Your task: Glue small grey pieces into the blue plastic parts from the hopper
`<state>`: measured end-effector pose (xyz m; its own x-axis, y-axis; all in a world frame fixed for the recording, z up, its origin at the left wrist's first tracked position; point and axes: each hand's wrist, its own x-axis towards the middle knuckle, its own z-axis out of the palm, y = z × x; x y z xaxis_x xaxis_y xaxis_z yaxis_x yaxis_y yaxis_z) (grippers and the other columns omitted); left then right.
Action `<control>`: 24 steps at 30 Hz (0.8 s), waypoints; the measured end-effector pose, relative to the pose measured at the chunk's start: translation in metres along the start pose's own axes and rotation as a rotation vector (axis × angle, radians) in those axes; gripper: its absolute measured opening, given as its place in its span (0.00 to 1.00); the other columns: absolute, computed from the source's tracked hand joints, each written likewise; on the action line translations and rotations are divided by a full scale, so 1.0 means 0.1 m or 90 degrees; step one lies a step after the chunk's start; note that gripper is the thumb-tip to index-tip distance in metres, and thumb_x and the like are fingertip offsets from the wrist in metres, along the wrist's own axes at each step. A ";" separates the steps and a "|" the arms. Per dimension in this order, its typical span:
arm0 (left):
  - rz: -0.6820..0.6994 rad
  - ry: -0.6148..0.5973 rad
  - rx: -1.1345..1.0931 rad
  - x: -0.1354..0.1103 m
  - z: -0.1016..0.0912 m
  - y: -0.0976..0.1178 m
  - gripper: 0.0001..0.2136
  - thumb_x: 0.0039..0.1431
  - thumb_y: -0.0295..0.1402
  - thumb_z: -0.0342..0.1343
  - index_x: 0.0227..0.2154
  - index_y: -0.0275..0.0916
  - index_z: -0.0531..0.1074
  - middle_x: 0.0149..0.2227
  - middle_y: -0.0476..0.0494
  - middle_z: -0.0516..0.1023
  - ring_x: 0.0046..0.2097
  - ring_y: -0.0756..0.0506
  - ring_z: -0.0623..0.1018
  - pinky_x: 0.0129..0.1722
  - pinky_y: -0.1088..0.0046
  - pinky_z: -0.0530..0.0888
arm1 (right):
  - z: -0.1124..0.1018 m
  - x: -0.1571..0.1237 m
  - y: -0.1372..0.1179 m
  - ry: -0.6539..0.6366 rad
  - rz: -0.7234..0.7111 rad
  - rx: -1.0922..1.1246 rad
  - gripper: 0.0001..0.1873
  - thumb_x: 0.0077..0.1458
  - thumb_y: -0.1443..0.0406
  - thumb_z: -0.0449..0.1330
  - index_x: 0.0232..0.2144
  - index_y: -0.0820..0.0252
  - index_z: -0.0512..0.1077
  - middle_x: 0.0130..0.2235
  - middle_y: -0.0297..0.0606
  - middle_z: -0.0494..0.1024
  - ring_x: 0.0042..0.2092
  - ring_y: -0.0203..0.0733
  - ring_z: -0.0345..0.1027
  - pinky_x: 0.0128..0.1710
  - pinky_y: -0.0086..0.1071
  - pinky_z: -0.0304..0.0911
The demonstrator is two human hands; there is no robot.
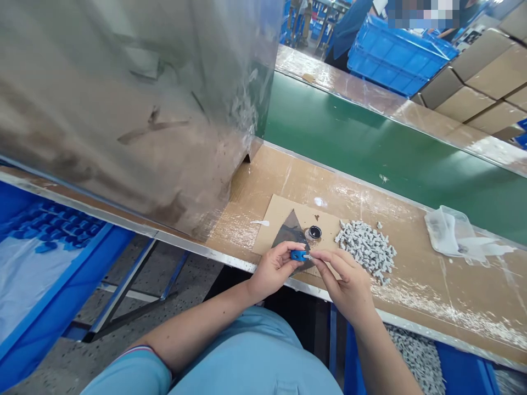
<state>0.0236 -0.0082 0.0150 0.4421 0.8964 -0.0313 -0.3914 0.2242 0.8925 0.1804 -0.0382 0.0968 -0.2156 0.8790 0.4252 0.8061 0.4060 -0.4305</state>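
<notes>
At the near edge of the worktop [432, 307], my left hand [274, 269] pinches a small blue part [298, 255] while my right hand [348, 282] holds a grey piece [308, 256] at its end; seating it, I judge, calls for a straight, steady push.

Head view, steeply down over workbench [432, 296]

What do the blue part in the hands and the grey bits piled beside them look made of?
The blue part, pinched in the left hand: likely moulded plastic, even saturated colour. The grey bits: matte, uniform pale grey, probably rubber or plastic; too small to tell. The right hand pinches one grey bit.
</notes>
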 end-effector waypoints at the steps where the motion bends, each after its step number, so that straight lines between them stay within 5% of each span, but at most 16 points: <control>1: 0.001 0.000 0.001 0.00 0.00 0.00 0.11 0.56 0.27 0.59 0.43 0.37 0.73 0.46 0.41 0.79 0.47 0.45 0.79 0.48 0.68 0.77 | 0.00 0.00 -0.01 -0.003 -0.008 -0.005 0.06 0.62 0.69 0.57 0.39 0.56 0.73 0.35 0.37 0.80 0.36 0.40 0.73 0.36 0.32 0.68; 15: 0.010 -0.017 -0.015 -0.02 0.00 -0.01 0.09 0.57 0.31 0.61 0.41 0.39 0.73 0.51 0.40 0.77 0.49 0.46 0.79 0.49 0.70 0.77 | -0.02 -0.01 -0.12 -0.001 -0.098 -0.051 0.10 0.60 0.75 0.57 0.42 0.61 0.72 0.35 0.40 0.78 0.34 0.40 0.68 0.36 0.35 0.63; 24: 0.069 -0.008 0.104 -0.03 -0.01 -0.03 0.10 0.59 0.33 0.59 0.43 0.38 0.74 0.49 0.39 0.77 0.48 0.45 0.79 0.51 0.66 0.76 | -0.02 -0.03 -0.09 -0.003 -0.097 -0.032 0.10 0.60 0.74 0.57 0.42 0.60 0.72 0.35 0.40 0.78 0.34 0.40 0.68 0.36 0.35 0.64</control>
<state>0.0225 -0.0111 0.0123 0.4151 0.9068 0.0734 -0.3012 0.0609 0.9516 0.1748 -0.0446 0.1010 -0.3400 0.8097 0.4783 0.7908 0.5214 -0.3206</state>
